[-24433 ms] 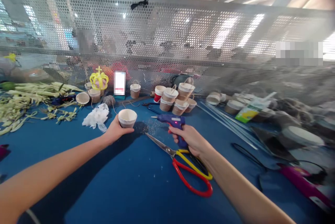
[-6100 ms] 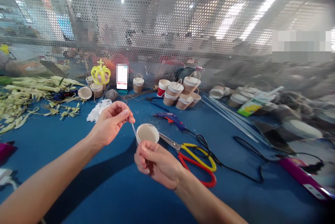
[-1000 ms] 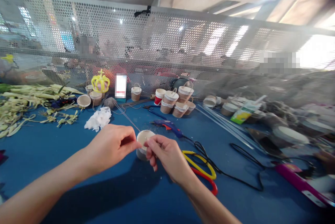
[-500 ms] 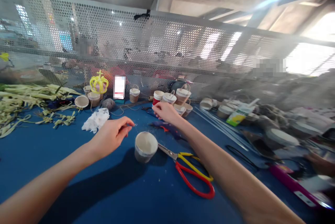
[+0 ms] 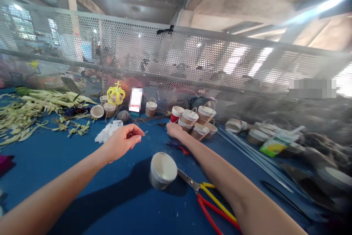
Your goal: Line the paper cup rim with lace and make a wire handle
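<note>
My left hand (image 5: 125, 141) hovers over the blue table, thumb and forefinger brought close together. A small clear strand (image 5: 146, 132) shows at its fingertips. Farther out, my right hand (image 5: 175, 131) is low on the table in front of several small cups, its fingers curled and mostly hidden; what they hold, if anything, I cannot make out. A whitish cup (image 5: 163, 169) stands between my forearms. Scissors (image 5: 196, 187) with red and yellow handles lie beside it, partly under my right forearm. A dark tool with red parts (image 5: 183, 150) lies just below my right hand.
White crumpled tissue (image 5: 103, 132) lies behind my left hand. A yellow crown (image 5: 116, 95), a phone (image 5: 135, 99) and little handled buckets (image 5: 189, 116) line the back before a perforated metal screen (image 5: 154, 55). Pale plant stems (image 5: 52, 97) spread left; clear rods (image 5: 253, 158) lie right.
The whole view has shifted, so things appear farther right and lower. My right hand has lowered slightly toward the table, its fingers now more hidden. My left hand still has the clear strand.
</note>
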The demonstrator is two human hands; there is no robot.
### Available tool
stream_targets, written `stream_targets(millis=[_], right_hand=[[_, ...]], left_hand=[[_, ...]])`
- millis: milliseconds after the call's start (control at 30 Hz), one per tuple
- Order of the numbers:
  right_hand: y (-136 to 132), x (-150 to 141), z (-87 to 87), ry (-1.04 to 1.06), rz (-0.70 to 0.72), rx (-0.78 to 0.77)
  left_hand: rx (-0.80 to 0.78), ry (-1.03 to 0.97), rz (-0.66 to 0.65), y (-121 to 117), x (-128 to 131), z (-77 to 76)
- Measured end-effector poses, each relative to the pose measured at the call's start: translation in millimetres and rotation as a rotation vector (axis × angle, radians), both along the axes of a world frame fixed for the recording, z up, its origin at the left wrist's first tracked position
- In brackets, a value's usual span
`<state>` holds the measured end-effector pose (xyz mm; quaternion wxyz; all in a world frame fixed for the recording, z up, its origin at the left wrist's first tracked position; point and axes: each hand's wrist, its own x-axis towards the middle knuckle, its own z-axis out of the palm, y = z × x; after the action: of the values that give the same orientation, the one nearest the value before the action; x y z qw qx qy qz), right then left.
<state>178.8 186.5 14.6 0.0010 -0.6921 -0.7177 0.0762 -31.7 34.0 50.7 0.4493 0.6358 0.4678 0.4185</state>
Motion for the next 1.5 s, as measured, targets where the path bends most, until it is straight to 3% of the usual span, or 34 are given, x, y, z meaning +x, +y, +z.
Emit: stream_targets(millis=[133, 267, 467, 500, 533, 600, 700, 767, 900, 1100, 1200, 1400, 1500], right_hand=[[-3.7, 3.2, 14.7, 0.189, 0.015, 0.125], [-24.3, 4.0, 43.8, 0.48, 0.043, 0.253], [-101.9, -3.5, 81.9, 0.919, 0.168, 0.266], [-118.1, -6.0, 84.2, 1.0, 0.198, 0.241], [-134.1, -8.4, 85.2, 1.218, 0.249, 0.142], [-163.7, -11.8, 83.2, 1.484, 0.26, -0.058], [-196.5, -10.4, 75.2, 1.643, 0.19, -0.204], [-209.7, -5.6, 69.9, 1.701, 0.159, -0.248], [-221.7, 1.2, 61.3, 1.781, 0.155, -0.325], [-223.8, -5.5, 39.3, 1.917, 0.156, -0.249], [-225.9, -3.7, 28.9, 1.921, 0.267, -0.279], [-228.2, 3.8, 19.6, 1.969, 0.465, -0.416], [-225.9, 3.7, 19.0, 1.993, 0.539, -0.495]], left_hand=[[-0.031, -0.063, 0.031, 1.8, -0.5, -1.1], [0.075, -0.003, 0.096, 3.6, -1.8, -1.1], [0.256, 0.063, 0.134, -4.7, 2.3, 0.3], [0.297, 0.094, 0.141, -8.4, 3.5, 1.2], [0.342, 0.138, 0.143, -12.6, 4.6, 2.3], [0.435, 0.26, 0.126, -21.0, 6.4, 4.4], [0.533, 0.425, 0.131, -30.5, 8.7, 5.4], [0.551, 0.483, 0.112, -33.6, 10.9, 4.3], [0.551, 0.504, -0.052, -38.2, 17.1, 1.4], [0.553, 0.439, -0.163, -52.4, 23.5, -0.4], [0.439, 0.338, -0.233, -57.3, 25.6, -1.8], [-0.043, 0.106, -0.328, -58.1, 32.8, -6.8], [-0.155, -0.047, -0.343, -59.7, 37.7, -10.2]])
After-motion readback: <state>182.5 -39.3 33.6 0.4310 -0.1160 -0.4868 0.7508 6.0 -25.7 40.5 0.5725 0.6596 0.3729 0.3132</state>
